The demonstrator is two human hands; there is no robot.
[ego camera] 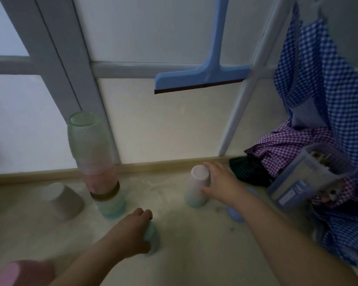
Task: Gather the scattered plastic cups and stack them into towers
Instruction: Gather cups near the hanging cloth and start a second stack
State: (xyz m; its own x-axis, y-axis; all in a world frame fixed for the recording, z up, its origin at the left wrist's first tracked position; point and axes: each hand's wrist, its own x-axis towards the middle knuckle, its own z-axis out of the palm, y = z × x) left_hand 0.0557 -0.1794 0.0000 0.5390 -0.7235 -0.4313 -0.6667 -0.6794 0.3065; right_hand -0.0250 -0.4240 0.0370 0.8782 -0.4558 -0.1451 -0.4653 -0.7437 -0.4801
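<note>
Here two bare hands reach down to upturned cups on a pale floor

Leftmost, a grey cup [60,200] sits mouth down beside a leaning tower of stacked cups [95,162]; the left hand [130,232] reaches forward, palm down, fingers curled shut over a teal cup [152,239]; further right the right hand [220,182] stretches ahead, clasped around the side of an inverted pinkish cup [197,185]; a blue cup [235,212] lies under that forearm; behind hang a blue squeegee [203,76] and checked cloth [318,83]
</note>
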